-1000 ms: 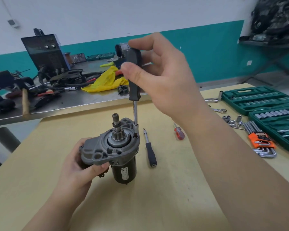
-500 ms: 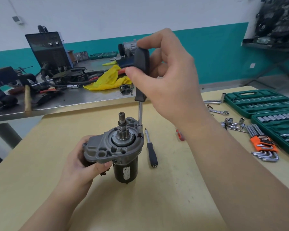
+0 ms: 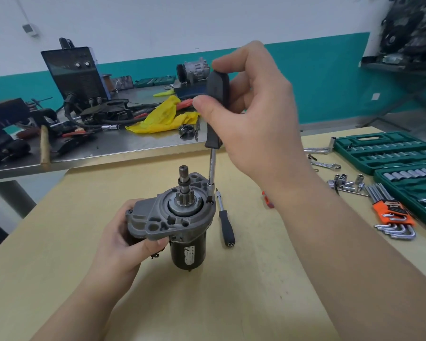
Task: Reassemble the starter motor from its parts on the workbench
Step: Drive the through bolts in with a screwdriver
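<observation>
Landmark: the starter motor point(image 3: 175, 217), standing upright on the pale wooden workbench point(image 3: 231, 291), pinion shaft uppermost. Its nose housing is rough grey cast metal with webbed recesses and round holes; below it hangs a smooth black cylindrical body bearing a white label.

Left of the motor: the left hand point(image 3: 126, 239) grips the housing's flange, thumb curled across the front edge, fingers wrapped behind.

Far left and behind the motor: a grey steel-topped bench point(image 3: 123, 148) carrying a wooden-handled hammer point(image 3: 44, 148), a dark boxy welding machine point(image 3: 75, 72) with two knobs, tangled black cables and a crumpled yellow cloth point(image 3: 162, 116).

Directly above the motor's right edge: a nut driver point(image 3: 214, 114), with matte black handle and bright steel shank, stands vertical, its socket end seated on the housing rim. The right hand point(image 3: 251, 109) pinches the handle between thumb and curled fingers.

Just right of the motor: a second black-handled driver point(image 3: 225, 222) lies flat on the wood.

Far right of the motor: loose chrome sockets point(image 3: 344, 183), a fan of hex keys point(image 3: 391, 215) in an orange holder, and open green moulded socket cases point(image 3: 384, 151).

Behind the motor: a white wall with a teal lower band.
</observation>
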Tool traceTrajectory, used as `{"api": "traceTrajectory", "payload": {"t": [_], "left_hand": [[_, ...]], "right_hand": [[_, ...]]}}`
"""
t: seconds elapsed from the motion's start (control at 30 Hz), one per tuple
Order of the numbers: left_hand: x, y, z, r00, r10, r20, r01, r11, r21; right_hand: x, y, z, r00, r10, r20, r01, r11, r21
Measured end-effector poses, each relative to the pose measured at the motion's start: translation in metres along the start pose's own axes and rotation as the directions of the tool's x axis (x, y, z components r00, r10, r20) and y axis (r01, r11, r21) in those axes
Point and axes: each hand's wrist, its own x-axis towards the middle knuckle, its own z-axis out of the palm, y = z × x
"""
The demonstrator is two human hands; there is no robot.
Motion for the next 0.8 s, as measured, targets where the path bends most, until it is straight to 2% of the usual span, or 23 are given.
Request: {"api": "traceTrajectory", "payload": {"t": [0.07, 0.1, 0.17, 0.23, 0.27, 0.33, 0.47, 0.57, 0.63, 0.7, 0.8], "left_hand": [[0.000, 0.000, -0.001, 1.000, -0.002, 0.000, 0.002, 1.000, -0.011], [0.000, 0.000, -0.001, 1.000, -0.002, 0.000, 0.002, 1.000, -0.015], [0.000, 0.000, -0.001, 1.000, 0.003, 0.003, -0.003, 1.000, -0.021], [0.000, 0.000, -0.001, 1.000, 0.002, 0.005, -0.002, 1.000, -0.024], [0.000, 0.000, -0.001, 1.000, 0.001, 0.005, -0.001, 1.000, -0.025], [0.000, 0.000, -0.001, 1.000, 0.001, 0.008, 0.000, 1.000, -0.022], [0.000, 0.000, 0.000, 1.000, -0.002, 0.005, 0.002, 1.000, -0.008], [0.000, 0.000, 0.000, 1.000, -0.002, -0.002, 0.002, 1.000, -0.010], [0.000, 0.000, 0.000, 1.000, 0.002, -0.003, -0.002, 1.000, -0.007], [-0.001, 0.000, -0.001, 1.000, 0.001, -0.004, -0.001, 1.000, -0.010], [-0.001, 0.000, -0.002, 1.000, -0.001, -0.004, 0.001, 1.000, -0.010]], "right_hand": [[-0.001, 0.001, 0.003, 0.999, -0.034, -0.029, 0.033, 0.999, -0.036], [0.000, 0.002, 0.002, 1.000, -0.021, -0.001, 0.021, 1.000, 0.016], [0.004, 0.003, -0.003, 0.990, 0.061, 0.131, -0.093, 0.964, 0.249], [0.006, 0.005, -0.010, 0.943, 0.113, 0.312, -0.253, 0.853, 0.456], [0.007, 0.005, -0.014, 0.919, 0.105, 0.379, -0.296, 0.819, 0.491], [0.007, 0.006, -0.018, 0.896, 0.052, 0.442, -0.289, 0.822, 0.490], [0.009, 0.003, -0.019, 0.925, 0.009, 0.379, -0.179, 0.891, 0.417], [0.006, 0.005, -0.009, 0.988, 0.041, 0.151, -0.064, 0.987, 0.146], [0.003, 0.007, -0.003, 0.999, 0.030, 0.017, -0.030, 0.999, -0.016], [0.001, 0.006, -0.002, 1.000, 0.016, 0.005, -0.016, 1.000, -0.027], [0.003, 0.003, -0.005, 0.990, -0.014, 0.140, 0.001, 0.996, 0.093]]}}
